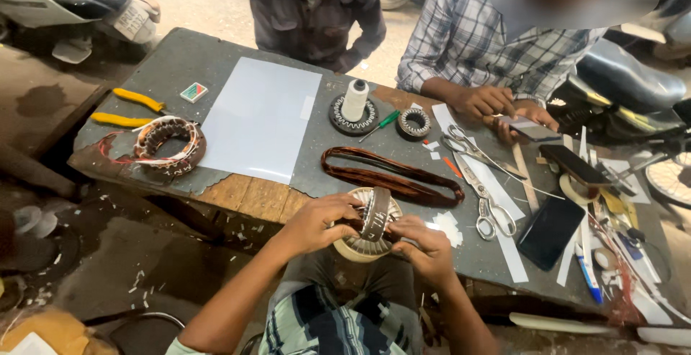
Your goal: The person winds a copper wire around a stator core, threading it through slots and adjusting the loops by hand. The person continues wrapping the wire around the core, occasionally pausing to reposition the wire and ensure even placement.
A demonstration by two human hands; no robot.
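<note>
Motor stator core (367, 227) sits at near table edge (180, 53), over wearer's lap, copper wire bundle threaded across its slots. Left hand (317, 222) grips core's left rim, fingers curled. Right hand (426, 248) pinches wire at right side. Loose copper coil loop (392, 176) lies just beyond. Scissors (484, 204) right. Wound stator (169, 143) far left, beside yellow-handled pliers (129, 109).

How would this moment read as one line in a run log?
left hand: grips stator | right hand: pinches stator edge | stator: at table edge | nearby: copper coil, scissors
</note>
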